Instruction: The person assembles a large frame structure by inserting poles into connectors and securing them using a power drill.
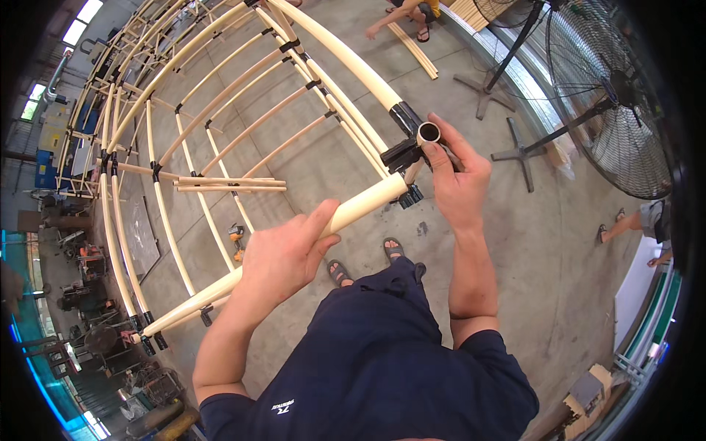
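My left hand (288,253) is wrapped round a long cream pipe (368,203), which slopes from the lower left up to the frame's corner. At that corner my right hand (462,173) has thumb and fingers closed about the open pipe end (429,133). Black pipe joints (399,156) sit right beside this hand, and a black sleeve (406,117) covers the end of the curved upper pipe (353,62). One more black joint (410,196) hangs just below the long pipe's end. My right palm hides part of the corner.
The pipe frame (213,147) spreads to the far left. Beneath it an orange and black power drill (235,237) rests on the concrete floor. Stand fans (618,88) occupy the upper right. A person (412,11) crouches by loose pipes (414,51); another (654,220) is at the right edge.
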`<state>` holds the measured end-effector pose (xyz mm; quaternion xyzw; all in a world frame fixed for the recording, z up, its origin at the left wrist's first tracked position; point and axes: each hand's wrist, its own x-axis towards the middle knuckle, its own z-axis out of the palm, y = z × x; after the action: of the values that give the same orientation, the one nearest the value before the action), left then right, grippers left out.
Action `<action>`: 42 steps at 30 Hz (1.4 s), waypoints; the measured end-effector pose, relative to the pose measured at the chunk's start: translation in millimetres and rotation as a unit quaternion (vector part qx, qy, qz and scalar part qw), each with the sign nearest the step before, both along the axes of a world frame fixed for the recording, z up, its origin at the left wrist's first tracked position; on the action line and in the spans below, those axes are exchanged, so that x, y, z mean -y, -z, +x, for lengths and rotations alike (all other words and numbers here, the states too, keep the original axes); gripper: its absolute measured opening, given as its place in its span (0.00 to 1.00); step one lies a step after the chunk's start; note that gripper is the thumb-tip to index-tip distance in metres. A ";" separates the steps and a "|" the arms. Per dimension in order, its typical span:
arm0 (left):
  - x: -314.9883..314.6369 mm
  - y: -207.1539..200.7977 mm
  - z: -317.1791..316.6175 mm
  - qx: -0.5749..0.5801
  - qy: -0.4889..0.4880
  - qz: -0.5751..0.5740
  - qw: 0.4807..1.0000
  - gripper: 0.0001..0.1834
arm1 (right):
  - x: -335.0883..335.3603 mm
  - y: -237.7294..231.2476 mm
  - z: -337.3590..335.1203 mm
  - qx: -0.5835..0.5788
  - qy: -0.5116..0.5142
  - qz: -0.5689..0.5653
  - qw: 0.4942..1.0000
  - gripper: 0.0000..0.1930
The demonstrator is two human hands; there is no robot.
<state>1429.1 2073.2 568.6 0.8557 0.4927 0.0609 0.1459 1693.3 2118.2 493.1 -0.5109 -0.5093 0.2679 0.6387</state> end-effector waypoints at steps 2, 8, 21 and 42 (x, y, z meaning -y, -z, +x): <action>1.0 4.6 -3.3 -0.009 0.005 -0.002 1.000 0.24 | -0.5 -2.8 0.3 0.001 0.009 -0.005 1.000 0.18; -22.3 6.4 -9.7 -0.038 -0.065 -0.025 0.997 0.24 | -4.9 -2.0 6.3 0.020 0.015 -0.003 1.000 0.17; -16.7 15.3 -12.9 -0.017 -0.016 0.007 1.000 0.26 | 6.8 -4.6 -12.8 0.062 0.064 -0.020 0.996 0.17; 139.6 27.2 -315.3 0.186 -0.601 0.465 0.623 0.15 | -0.2 -6.1 -7.0 0.040 -0.210 -0.110 0.971 0.54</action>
<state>1113.7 1933.6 541.4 0.2937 0.7659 0.5135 -0.2518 1686.3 2118.4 499.1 -0.4697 -0.5975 0.4301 0.4872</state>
